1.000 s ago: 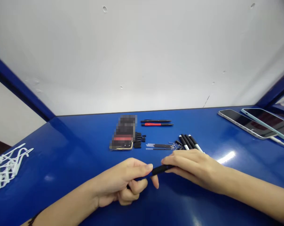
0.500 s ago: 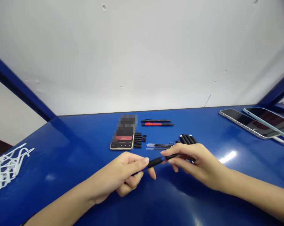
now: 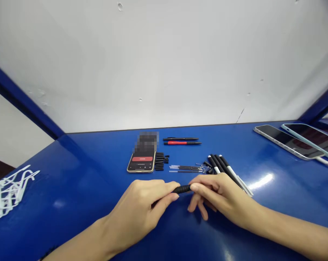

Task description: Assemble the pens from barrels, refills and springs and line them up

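Note:
Low over the blue table, a pen [image 3: 182, 189] lies level between my two hands, only its black ribbed grip showing. My left hand [image 3: 150, 204] pinches its left end from above, thumb below, and covers the rest of the barrel. At the other end, my right hand [image 3: 221, 192] holds the pen tip between thumb and forefinger, its other fingers hanging loose below. Just behind the hands are pen refills [image 3: 185, 168], small springs [image 3: 200, 165] and short black grips [image 3: 159, 159]. Black and white pen barrels [image 3: 217, 163] lie partly behind my right hand.
A lit phone [image 3: 141, 163] lies behind my left hand. Farther back are a black pen [image 3: 180, 139] and a red-and-black pen [image 3: 180, 143]. Another two phones [image 3: 286, 141] [image 3: 313, 136] rest at the right, one with a white cable. White plastic strips [image 3: 10, 192] pile up at the left.
My left hand has rolled over, its back now upward, hiding the blue barrel that showed before. My right fingers have closed over the pen's end, and more of the loose barrels shows.

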Demonstrator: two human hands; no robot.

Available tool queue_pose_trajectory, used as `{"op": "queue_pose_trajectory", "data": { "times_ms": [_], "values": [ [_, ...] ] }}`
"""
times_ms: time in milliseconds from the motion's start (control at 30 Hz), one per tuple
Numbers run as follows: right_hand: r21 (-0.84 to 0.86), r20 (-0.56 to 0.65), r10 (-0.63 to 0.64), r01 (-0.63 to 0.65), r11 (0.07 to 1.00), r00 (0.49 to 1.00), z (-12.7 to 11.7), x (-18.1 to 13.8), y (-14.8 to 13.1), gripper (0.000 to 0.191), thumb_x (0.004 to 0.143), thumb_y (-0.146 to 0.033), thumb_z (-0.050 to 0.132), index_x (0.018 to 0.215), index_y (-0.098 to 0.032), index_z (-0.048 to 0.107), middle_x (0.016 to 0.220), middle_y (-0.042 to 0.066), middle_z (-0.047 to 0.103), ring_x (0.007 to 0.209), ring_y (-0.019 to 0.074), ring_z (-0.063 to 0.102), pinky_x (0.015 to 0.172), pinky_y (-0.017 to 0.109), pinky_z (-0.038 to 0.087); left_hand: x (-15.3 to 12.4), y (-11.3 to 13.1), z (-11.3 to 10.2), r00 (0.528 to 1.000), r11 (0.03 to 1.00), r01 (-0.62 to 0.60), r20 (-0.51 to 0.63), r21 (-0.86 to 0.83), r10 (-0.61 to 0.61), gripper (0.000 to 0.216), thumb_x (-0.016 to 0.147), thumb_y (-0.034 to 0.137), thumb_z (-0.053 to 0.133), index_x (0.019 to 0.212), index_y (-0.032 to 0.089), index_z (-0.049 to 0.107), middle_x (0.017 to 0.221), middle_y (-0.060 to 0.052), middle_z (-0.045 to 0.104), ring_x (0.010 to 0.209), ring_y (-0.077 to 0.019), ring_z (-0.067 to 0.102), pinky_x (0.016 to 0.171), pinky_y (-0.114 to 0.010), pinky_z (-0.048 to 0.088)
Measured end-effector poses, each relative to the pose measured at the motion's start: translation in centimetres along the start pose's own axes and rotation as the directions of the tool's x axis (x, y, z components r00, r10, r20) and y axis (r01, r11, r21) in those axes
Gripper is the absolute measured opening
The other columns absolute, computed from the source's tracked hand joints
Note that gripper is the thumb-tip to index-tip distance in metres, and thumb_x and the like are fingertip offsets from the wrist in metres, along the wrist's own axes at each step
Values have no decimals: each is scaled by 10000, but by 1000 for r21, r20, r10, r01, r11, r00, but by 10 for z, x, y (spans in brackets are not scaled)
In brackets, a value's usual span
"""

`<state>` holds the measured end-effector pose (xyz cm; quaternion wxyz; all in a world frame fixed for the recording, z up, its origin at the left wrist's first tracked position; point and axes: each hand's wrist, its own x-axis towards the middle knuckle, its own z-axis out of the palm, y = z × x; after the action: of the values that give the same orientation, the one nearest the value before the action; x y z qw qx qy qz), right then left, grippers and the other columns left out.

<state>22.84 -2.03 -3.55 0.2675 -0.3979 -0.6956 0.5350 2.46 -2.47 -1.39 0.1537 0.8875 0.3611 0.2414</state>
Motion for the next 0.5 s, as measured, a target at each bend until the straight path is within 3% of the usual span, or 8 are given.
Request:
{"op": "queue_pose_trajectory", "data": {
  "times_ms": [100, 167, 233, 333, 433, 467, 500],
  "values": [
    [191, 118, 136, -156, 969, 984, 4, 2, 1, 454, 863, -514, 318, 633, -160, 485, 453, -12, 584, 297, 58, 401, 332, 164, 295, -4, -6, 3, 951, 919, -258, -90, 299, 296, 226, 834, 128, 473, 1025, 111, 592, 652, -16, 625, 530, -93, 555, 495, -176, 432],
    [203, 187, 197, -234, 951, 962, 5, 2, 0, 528, 858, -557, 252, 559, -168, 446, 357, -45, 488, 240, 45, 285, 298, 163, 247, -5, -7, 4, 921, 867, -324, -82, 380, 380, 228, 828, 102, 475, 1027, 99, 586, 670, -24, 635, 544, -91, 572, 496, -170, 441],
    [108, 175, 208, -229, 967, 962, 3, 1, -2, 573, 871, -555, 186, 545, -167, 454, 338, -50, 442, 250, 52, 270, 315, 173, 269, -5, -7, 3, 921, 873, -334, -75, 355, 383, 237, 821, 92, 484, 1034, 104, 586, 697, -29, 647, 563, -91, 586, 505, -165, 450],
    [-280, 72, 9, 12, 960, 997, -2, -3, -5, 507, 911, -447, 199, 646, -159, 521, 505, 8, 541, 437, 105, 466, 488, 218, 396, -2, -4, 4, 971, 966, -213, -81, 145, 227, 234, 820, 134, 505, 1031, 147, 606, 701, -13, 655, 573, -86, 589, 530, -159, 460],
    [-683, 168, -288, 322, 656, 943, -10, -5, -6, 322, 910, -285, 275, 787, -157, 543, 733, 61, 586, 657, 163, 525, 621, 272, 401, 1, 0, 4, 996, 990, 84, 23, -117, -82, 204, 817, 216, 526, 985, 207, 642, 699, 13, 676, 579, -89, 608, 584, -162, 487],
    [-729, 225, -324, 379, 570, 919, -11, -5, -7, 299, 907, -260, 281, 791, -161, 538, 743, 60, 580, 657, 164, 517, 616, 274, 394, 1, 1, 4, 987, 974, 158, 67, -160, -149, 195, 809, 233, 538, 968, 216, 650, 696, 18, 681, 577, -93, 613, 593, -166, 494],
    [-736, 261, -327, 406, 541, 908, -12, -5, -8, 312, 912, -253, 269, 766, -167, 531, 708, 45, 571, 626, 153, 507, 595, 264, 388, 1, 1, 4, 983, 968, 178, 73, -178, -167, 187, 802, 236, 547, 952, 214, 657, 683, 17, 680, 568, -95, 613, 584, -167, 495]
  ]
}}
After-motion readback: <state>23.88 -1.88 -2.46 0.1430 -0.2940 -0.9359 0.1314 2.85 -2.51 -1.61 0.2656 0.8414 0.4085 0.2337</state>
